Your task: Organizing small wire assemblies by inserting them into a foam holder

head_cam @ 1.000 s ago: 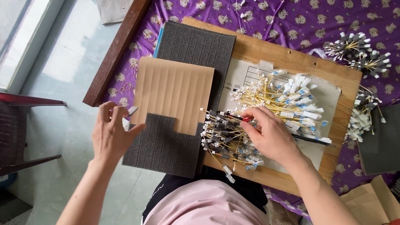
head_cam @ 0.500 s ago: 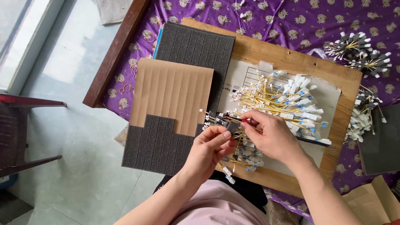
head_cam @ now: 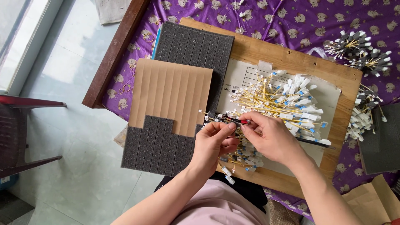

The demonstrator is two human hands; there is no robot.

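we look down on a bed cover (head_cam: 291, 21), purple with small printed figures, edged on the left by a dark wooden rail (head_cam: 114, 54). beyond the rail lies a pale tiled floor (head_cam: 62, 137), with part of a dark red chair (head_cam: 18, 133) at the far left.

on the cover rests a wooden board (head_cam: 287, 58), and taped to it is a sheet of paper (head_cam: 250, 77). over the board's left part lie two dark grey foam pads: the far one (head_cam: 196, 46) is bare, and the near one (head_cam: 156, 146) is mostly under a ribbed piece of brown cardboard (head_cam: 173, 98) with a stepped lower edge. another grey pad (head_cam: 383, 141) sits at the right edge, and brown card scraps (head_cam: 375, 200) lie at the lower right.

on the paper is a loose heap of thin yellow wires (head_cam: 283, 100) with white and blue ends. more bundles with black and white ends lie on the cover at the upper right (head_cam: 358, 48) and off the board's right side (head_cam: 364, 114).

our left hand (head_cam: 214, 143) and right hand (head_cam: 271, 137) meet at the heap's near left edge, just beside the cardboard. both are pinched on one small bunch of wires (head_cam: 227, 120), whose ends stick out to the left over the near foam pad. the left thumb and forefinger close on it from below, the right fingertips clamp it from the other side. a few loose white ends (head_cam: 227, 175) lie under the left wrist.
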